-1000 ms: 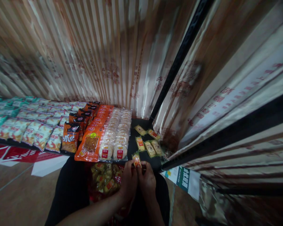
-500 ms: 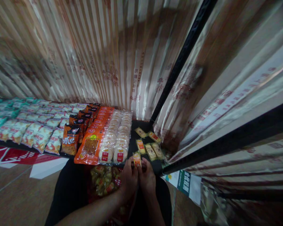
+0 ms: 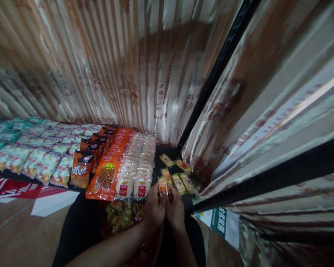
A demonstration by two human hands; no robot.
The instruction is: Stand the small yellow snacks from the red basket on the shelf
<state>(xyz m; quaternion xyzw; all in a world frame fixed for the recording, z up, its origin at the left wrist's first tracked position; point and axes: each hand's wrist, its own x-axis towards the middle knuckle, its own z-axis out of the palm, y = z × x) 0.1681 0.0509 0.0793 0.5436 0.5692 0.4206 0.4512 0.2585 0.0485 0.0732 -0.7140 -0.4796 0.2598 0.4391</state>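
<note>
My left hand (image 3: 155,206) and my right hand (image 3: 174,208) meet at the shelf's front edge, fingers closed. Between their fingertips is a small yellow snack packet (image 3: 163,185) with a red and orange label, held upright. Just beyond lie several like packets (image 3: 179,184) on the black shelf, some label up and some showing the pale biscuit through clear film. On my lap, below my left hand, a bag of more wrapped snacks (image 3: 121,215) is partly hidden by my forearm.
To the left stand rows of clear-wrapped round crackers (image 3: 143,181), orange bags of stick snacks (image 3: 105,178), orange-black bags (image 3: 81,168) and white snack bags (image 3: 47,165). A printed curtain (image 3: 100,66) hangs behind. Black posts (image 3: 219,63) frame the right corner.
Both hands still hold the packet together, and its angle has shifted slightly. The view has moved a little; the packets on the shelf lie as before.
</note>
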